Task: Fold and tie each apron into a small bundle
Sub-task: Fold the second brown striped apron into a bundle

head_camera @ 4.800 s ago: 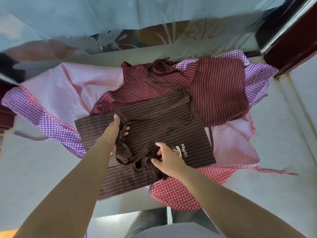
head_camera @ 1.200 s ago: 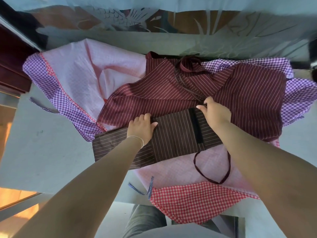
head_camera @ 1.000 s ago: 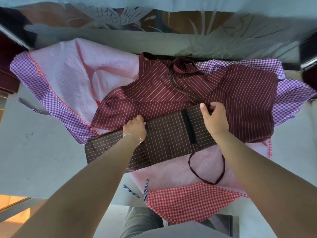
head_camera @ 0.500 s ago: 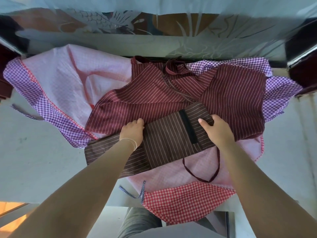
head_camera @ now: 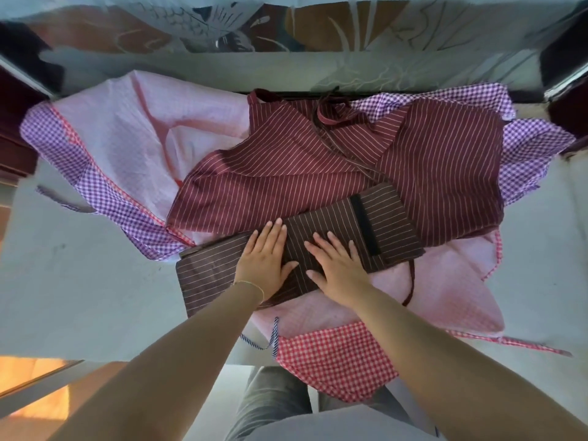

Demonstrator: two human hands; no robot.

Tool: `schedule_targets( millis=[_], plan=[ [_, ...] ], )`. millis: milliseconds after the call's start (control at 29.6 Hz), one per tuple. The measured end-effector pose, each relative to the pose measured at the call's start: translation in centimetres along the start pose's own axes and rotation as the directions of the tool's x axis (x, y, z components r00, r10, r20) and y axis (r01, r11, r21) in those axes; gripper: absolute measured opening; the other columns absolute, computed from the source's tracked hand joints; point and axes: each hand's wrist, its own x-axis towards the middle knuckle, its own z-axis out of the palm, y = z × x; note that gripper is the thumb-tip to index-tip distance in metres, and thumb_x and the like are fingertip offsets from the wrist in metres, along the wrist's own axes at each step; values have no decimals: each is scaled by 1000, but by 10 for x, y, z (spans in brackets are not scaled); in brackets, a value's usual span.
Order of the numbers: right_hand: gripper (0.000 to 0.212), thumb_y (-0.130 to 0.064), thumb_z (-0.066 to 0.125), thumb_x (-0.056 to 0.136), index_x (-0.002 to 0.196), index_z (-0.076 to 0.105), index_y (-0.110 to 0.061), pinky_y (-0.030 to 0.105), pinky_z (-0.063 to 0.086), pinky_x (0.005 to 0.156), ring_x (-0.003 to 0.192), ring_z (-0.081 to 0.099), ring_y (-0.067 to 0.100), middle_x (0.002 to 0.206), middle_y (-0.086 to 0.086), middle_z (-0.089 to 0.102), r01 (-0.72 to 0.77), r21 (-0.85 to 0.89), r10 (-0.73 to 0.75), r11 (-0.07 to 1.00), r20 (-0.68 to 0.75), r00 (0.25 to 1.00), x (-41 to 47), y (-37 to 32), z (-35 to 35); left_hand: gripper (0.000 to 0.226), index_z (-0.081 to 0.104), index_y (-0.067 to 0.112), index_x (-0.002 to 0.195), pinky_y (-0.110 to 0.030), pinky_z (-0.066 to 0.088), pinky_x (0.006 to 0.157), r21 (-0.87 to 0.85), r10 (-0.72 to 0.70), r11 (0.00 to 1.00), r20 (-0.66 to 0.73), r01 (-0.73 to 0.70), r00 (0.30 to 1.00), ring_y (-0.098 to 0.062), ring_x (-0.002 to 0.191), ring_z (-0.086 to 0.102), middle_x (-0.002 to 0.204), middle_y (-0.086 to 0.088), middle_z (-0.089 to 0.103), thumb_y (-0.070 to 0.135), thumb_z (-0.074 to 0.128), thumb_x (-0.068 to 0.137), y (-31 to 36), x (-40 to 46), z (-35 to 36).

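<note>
A dark brown striped apron [head_camera: 386,224] lies folded into a long narrow band across the table, with a black strap across its right part. My left hand [head_camera: 265,259] rests flat on the band's middle, fingers spread. My right hand [head_camera: 339,270] lies flat beside it, just to the right. A dark tie loop [head_camera: 410,286] trails off the band's lower right edge. Behind it a maroon striped apron [head_camera: 318,173] is spread out loosely.
A pink apron with purple checked trim [head_camera: 127,135] lies under the others, reaching the table's left. A red checked piece [head_camera: 334,361] hangs over the near table edge [head_camera: 95,358]. A blue-white striped cord [head_camera: 264,342] dangles there. Dark wooden furniture [head_camera: 569,100] stands at the far right.
My right hand left the band's upper right corner and came down flat on its middle. My left hand opened and flattened beside it. The band stayed in place.
</note>
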Motion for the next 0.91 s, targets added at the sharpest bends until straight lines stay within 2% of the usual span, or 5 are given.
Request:
schedule_targets(
  millis=[169, 338, 574, 675, 912],
  plan=[
    [82, -76, 37, 84, 149, -2, -46, 66, -7, 109, 144, -23, 29, 160, -4, -14, -76, -122, 91, 990, 118, 989, 15, -13, 1, 93, 7, 17, 152, -48, 15, 116, -17, -181, 983, 62, 183, 981, -26, 143, 19, 158, -4, 15, 77, 27, 84, -46, -7, -10],
    [86, -74, 46, 81, 149, 3, -44, 70, 5, 109, 146, -13, 33, 161, 0, -4, -157, -165, 177, 974, 119, 977, 21, -29, -4, 61, 43, 21, 119, -41, 44, 95, -97, -228, 966, 124, 240, 966, -25, 102, 60, 105, 0, 60, 69, 49, 82, -88, -8, -20],
    [102, -68, 57, 80, 147, -15, -43, 68, 16, 110, 145, -8, 43, 160, 9, 1, -207, -203, 238, 957, 141, 961, 28, -50, -7, 39, 51, 34, 133, -22, 50, 73, -352, -64, 912, 386, 211, 920, -12, 75, 59, 91, 6, 61, 36, 54, 95, -137, -10, -42],
    [107, -65, 61, 79, 148, -17, -42, 67, 26, 108, 143, -5, 48, 159, 10, 2, -230, -245, 274, 942, 163, 948, 36, -60, -10, 25, 67, 21, 113, -24, 48, 75, -424, -114, 884, 218, 200, 969, -16, 79, 63, 89, 4, 68, 33, 52, 96, -144, -21, -46],
    [121, -71, 66, 71, 148, -21, -36, 62, 29, 107, 140, 5, 54, 156, 13, 3, -263, -378, 368, 888, 236, 900, 49, -79, -19, 24, 62, 14, 117, -33, 45, 97, -256, 26, 965, -130, -59, 991, -21, 104, 57, 111, -4, 66, 20, 51, 97, -127, -44, -60]
  ],
)
